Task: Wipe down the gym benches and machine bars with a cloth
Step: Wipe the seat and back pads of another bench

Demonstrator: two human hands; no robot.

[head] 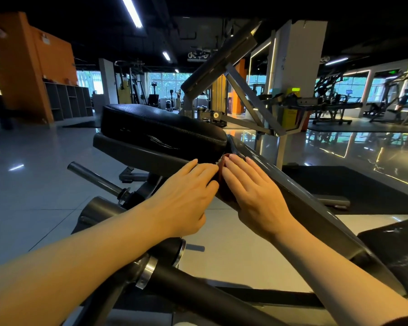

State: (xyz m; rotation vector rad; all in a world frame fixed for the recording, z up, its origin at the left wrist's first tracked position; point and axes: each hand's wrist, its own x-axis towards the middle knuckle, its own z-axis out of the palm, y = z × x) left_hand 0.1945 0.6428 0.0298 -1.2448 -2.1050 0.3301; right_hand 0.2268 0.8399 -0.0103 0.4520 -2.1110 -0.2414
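Grey sloping machine bar (299,184) runs from centre down to lower right. Dark red cloth (223,182) lies on it, mostly hidden between the two hands. Left hand (186,196) rests at the cloth's left edge, fingers curled; whether it grips the cloth is unclear. Right hand (252,191) lies flat with straight fingers on the cloth and bar. Black padded surface (160,128) sits at the bar's upper end on a grey plate. Glossy tiled floor (33,175) below carries the machine's frame and a black mat (353,182) at right.
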